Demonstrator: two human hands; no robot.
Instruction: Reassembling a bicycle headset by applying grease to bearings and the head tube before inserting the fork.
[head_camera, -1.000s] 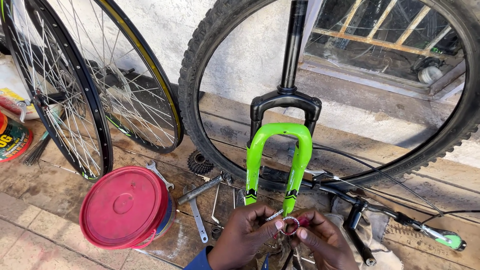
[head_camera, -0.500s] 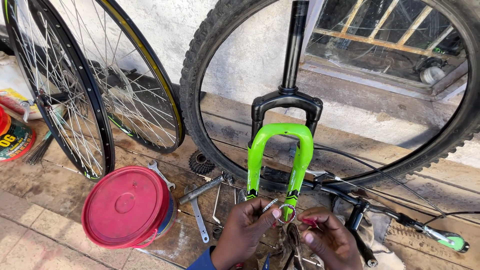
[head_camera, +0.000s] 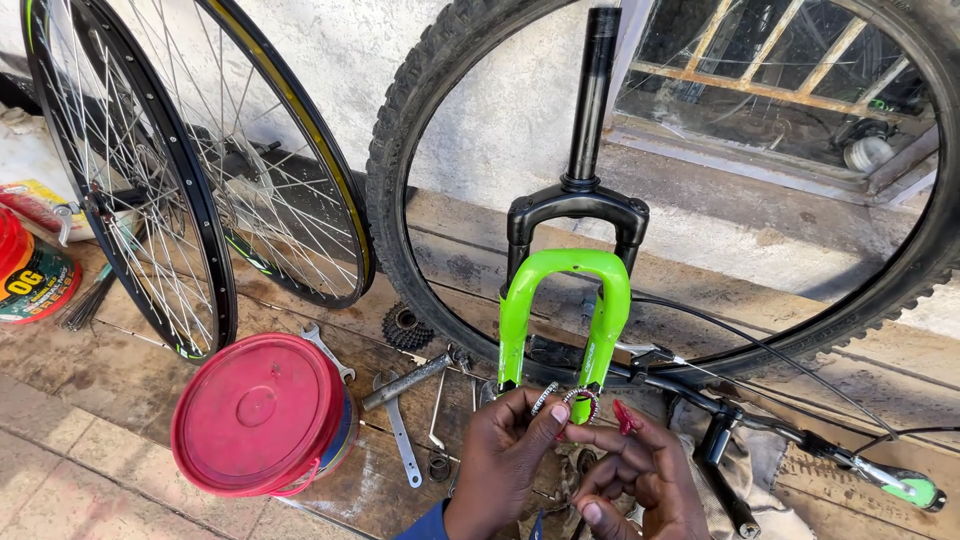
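Two hands close to the camera, both busy. The left hand (head_camera: 505, 450) pinches a small metal ring (head_camera: 581, 398) between fingertips, held up right in front of the lower legs of the green suspension fork (head_camera: 563, 310). The right hand (head_camera: 640, 470) is curled narrow around a little red piece (head_camera: 624, 416), just beside the ring. Looks like the sorting-small-parts stage; I'd guess lining those two bits up needs a steady, fine grip. A red-lidded bucket (head_camera: 258, 412) and wrenches (head_camera: 400, 440) lie left; the knobby tyre (head_camera: 410, 150) and spoked wheels (head_camera: 150, 190) lean on the wall behind.
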